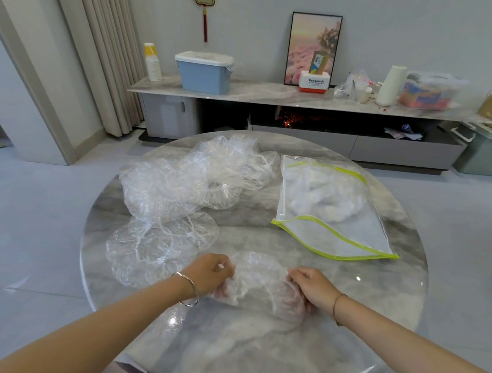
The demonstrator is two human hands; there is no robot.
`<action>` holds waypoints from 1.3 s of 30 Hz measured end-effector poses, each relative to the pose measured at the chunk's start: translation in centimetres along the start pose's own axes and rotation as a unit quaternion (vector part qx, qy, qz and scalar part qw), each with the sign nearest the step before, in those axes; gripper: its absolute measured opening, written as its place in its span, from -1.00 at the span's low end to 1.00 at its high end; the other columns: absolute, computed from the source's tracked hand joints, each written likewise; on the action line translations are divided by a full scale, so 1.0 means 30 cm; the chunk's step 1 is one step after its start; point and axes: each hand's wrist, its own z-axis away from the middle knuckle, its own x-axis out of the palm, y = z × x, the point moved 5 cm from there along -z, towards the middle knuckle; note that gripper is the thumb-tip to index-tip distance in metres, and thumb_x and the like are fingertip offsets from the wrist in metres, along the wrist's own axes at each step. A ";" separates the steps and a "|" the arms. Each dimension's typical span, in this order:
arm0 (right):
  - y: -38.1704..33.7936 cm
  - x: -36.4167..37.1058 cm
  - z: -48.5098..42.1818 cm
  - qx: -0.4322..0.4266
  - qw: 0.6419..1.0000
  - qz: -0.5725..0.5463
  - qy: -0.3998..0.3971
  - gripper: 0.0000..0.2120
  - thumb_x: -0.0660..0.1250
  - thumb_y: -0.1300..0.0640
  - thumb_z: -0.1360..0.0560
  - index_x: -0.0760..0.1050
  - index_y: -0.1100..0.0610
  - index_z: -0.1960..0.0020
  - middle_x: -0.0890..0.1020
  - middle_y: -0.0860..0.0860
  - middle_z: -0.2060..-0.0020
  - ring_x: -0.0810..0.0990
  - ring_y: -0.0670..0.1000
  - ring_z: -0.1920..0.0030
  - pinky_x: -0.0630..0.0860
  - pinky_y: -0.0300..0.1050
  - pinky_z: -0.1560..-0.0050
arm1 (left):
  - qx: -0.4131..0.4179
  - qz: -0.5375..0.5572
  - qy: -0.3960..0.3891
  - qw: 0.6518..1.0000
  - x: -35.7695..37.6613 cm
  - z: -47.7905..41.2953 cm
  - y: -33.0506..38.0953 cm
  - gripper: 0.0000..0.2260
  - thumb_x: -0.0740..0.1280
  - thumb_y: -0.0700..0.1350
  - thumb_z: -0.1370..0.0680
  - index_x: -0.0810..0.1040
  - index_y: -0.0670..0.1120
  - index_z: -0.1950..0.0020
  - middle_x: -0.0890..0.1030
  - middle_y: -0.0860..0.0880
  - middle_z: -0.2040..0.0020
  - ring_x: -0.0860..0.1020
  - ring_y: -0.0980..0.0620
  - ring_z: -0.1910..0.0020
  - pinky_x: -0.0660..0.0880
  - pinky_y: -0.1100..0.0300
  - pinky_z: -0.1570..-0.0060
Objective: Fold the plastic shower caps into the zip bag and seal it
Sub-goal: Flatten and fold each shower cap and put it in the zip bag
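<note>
A clear shower cap (257,282) is pinched at opposite edges by left hand (209,273) and right hand (310,285), nearer than the zip bag (328,210); loose caps (187,180) lie left of it.

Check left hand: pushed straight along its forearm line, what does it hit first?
The left hand grips the crumpled clear plastic shower cap. Past it, probably the green-edged clear zip bag mouth, narrowly clearing the right hand; depth unclear.
</note>
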 end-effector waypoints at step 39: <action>-0.041 0.170 0.135 -0.461 0.773 0.431 -0.058 -0.54 0.25 -0.11 -0.42 0.42 0.03 -0.27 0.51 -0.08 -0.21 0.46 -0.07 -0.18 0.22 -0.25 -0.25 | 0.151 -0.436 -0.005 0.887 0.044 0.018 0.022 -0.51 -0.02 0.03 -0.48 0.31 -0.04 -0.38 0.25 0.00 -0.38 0.21 0.02 -0.36 0.11 0.20 -0.35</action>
